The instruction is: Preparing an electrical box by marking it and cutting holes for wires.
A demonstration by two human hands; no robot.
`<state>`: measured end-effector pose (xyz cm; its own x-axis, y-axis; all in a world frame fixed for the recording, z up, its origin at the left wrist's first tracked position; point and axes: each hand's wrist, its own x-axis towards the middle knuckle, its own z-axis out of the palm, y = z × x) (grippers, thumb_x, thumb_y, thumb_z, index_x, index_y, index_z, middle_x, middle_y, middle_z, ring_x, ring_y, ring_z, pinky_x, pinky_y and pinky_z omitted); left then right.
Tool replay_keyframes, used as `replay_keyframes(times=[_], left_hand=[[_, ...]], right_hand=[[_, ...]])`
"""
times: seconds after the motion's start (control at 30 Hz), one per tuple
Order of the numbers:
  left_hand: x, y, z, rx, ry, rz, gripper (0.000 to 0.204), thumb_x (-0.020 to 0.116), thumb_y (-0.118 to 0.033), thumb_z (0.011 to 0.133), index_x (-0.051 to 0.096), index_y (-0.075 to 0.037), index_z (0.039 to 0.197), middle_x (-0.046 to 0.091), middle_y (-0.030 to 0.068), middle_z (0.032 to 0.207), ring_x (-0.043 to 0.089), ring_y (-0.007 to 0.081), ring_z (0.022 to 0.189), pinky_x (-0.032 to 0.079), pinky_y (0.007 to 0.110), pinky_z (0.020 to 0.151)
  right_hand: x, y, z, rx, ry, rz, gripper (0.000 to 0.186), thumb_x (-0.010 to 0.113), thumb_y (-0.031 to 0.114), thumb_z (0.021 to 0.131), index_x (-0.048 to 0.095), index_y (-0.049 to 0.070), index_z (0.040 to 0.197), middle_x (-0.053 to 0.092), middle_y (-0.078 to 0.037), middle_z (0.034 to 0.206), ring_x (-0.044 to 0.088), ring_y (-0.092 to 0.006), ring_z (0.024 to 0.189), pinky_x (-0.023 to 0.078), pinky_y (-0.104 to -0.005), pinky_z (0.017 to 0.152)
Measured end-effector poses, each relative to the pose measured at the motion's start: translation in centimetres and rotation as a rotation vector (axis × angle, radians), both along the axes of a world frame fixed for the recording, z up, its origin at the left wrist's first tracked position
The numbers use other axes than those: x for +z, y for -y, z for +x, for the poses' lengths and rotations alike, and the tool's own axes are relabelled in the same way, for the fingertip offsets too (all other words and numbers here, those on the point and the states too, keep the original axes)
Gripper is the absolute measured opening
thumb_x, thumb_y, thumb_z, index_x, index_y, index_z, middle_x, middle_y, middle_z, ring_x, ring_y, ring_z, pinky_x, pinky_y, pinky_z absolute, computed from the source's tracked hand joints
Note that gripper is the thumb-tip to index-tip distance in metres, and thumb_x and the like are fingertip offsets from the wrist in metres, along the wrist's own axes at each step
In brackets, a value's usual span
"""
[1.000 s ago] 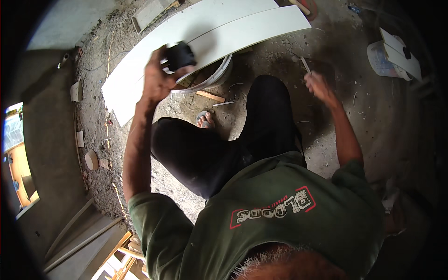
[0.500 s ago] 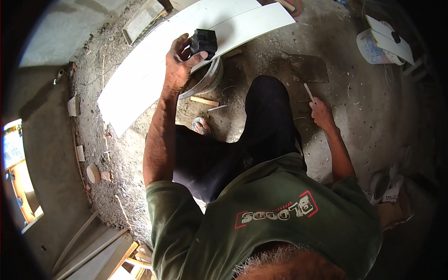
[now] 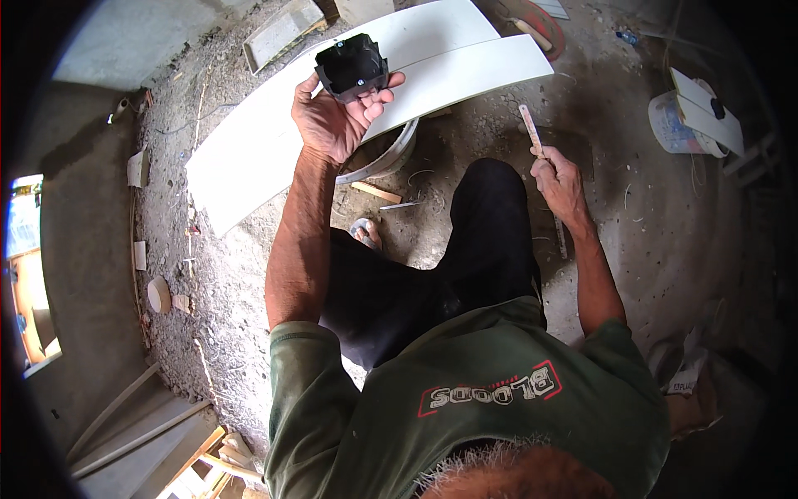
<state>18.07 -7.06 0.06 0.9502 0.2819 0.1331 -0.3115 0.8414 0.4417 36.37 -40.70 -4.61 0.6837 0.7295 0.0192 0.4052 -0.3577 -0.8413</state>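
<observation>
A black plastic electrical box, its hollow side facing up, rests in my left hand, thumb on one side and fingers curled round the other. It is held above long white panels that lie across a round bucket. Off to the right, over the floor, my right hand is closed round a worn hacksaw blade. One end of the blade sticks out beyond the fingers, and its other end shows beneath the wrist.
A white bucket with cut white panel pieces across it stands at the far right. A wood offcut lies near my foot. Beyond the panels are a grey tray and a trowel. A wall rises on the left.
My left hand has turned palm-up, so the box's hollow side now faces up. My right hand has risen and moved slightly left with the blade. The view has shifted a little.
</observation>
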Motion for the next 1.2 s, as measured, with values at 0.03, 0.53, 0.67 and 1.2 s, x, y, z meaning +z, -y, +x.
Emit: replay_keyframes(times=[0.03,0.53,0.67,1.2], left_hand=[[-0.2,-0.1,0.0,0.006,-0.001,0.000,0.085,0.052,-0.051,0.086,0.035,0.014,0.137,0.044,0.0462,0.128,0.066,0.0433,0.096,0.062,0.039,0.077],[1.8,0.7,1.1,0.197,-0.341,0.459,0.067,0.051,-0.018,0.072,0.049,0.007,0.134,0.059,0.0221,0.122,0.061,0.0291,0.107,0.050,0.042,0.100],[0.0,-0.7,1.4,0.263,-0.464,0.886,0.057,0.053,-0.008,0.069,0.065,-0.003,0.124,0.067,0.0094,0.110,0.060,0.0163,0.101,0.051,0.032,0.090],[-1.3,-0.1,1.3,0.326,-0.710,1.639,0.050,0.063,-0.016,0.086,0.055,-0.008,0.135,0.053,0.0188,0.135,0.053,0.0284,0.124,0.047,0.043,0.102]], right_hand=[[0.8,-0.9,-0.5,-0.001,-0.023,0.019,0.029,0.045,0.009,0.095,0.060,-0.001,0.117,0.059,-0.004,0.071,0.052,-0.0101,0.054,0.044,-0.0278,0.051],[6.9,-7.2,-5.5,0.054,-0.332,0.426,0.039,0.048,0.008,0.100,0.042,0.001,0.138,0.064,-0.008,0.075,0.053,-0.0067,0.048,0.043,-0.0221,0.041],[6.0,-8.7,-6.8,0.059,-0.356,0.459,0.035,0.049,0.007,0.099,0.042,-0.001,0.132,0.065,-0.008,0.075,0.049,-0.0058,0.045,0.039,-0.0221,0.039],[1.5,-12.5,-7.2,-0.097,-0.417,0.400,0.011,0.059,0.008,0.093,0.055,-0.001,0.097,0.065,-0.006,0.066,0.057,-0.0094,0.048,0.046,-0.0247,0.044]])
